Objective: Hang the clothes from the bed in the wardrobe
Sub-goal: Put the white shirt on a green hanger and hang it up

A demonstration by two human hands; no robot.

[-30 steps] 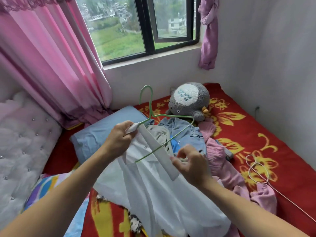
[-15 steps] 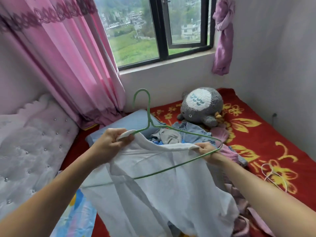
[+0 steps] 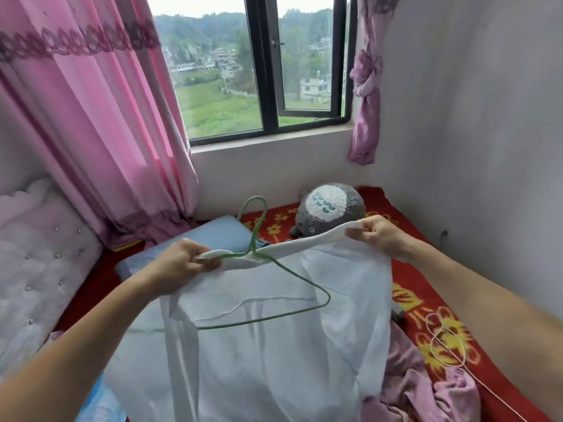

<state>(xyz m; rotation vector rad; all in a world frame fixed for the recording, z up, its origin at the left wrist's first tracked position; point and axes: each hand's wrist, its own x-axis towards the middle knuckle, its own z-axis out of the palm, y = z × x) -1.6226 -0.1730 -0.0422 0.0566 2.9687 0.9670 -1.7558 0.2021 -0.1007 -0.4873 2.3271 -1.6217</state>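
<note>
- Concerns the white garment (image 3: 274, 345): held in the air over the bed (image 3: 377, 197), upper band stretched between both hands, body hanging slack toward the camera.
- Judged thin, light and limp; likely to crease, fold on itself and slide off a smooth wire if released at either end.
- Best taken at the thicker upper band, which looks firmer than the sheer panel below, not at the loose body.
- Partly threaded by the green wire hanger (image 3: 255, 236): hook standing up above the band, one shoulder tucked into the cloth at the left, the other shoulder and lower bar showing against the fabric; cannot tell whether in front of it or seen through it.
- Judged slim and springy, easy to twist out of line; worth steadying at the neck below the hook.
- Gripped at the left end by the left hand (image 3: 182, 260), fingers curled, pinching band and hanger tip together.
- Pinched at the right end by the right hand (image 3: 380, 236), thumb against fingertips, raised higher than the left.
- Backed by a grey plush toy (image 3: 329, 208) and a blue pillow (image 3: 213, 233) below the window wall.
- Flanked on the right by crumpled pink clothes (image 3: 411, 379) and a looped white cord (image 3: 427, 322) lying on the bed.
- No wardrobe in view.
</note>
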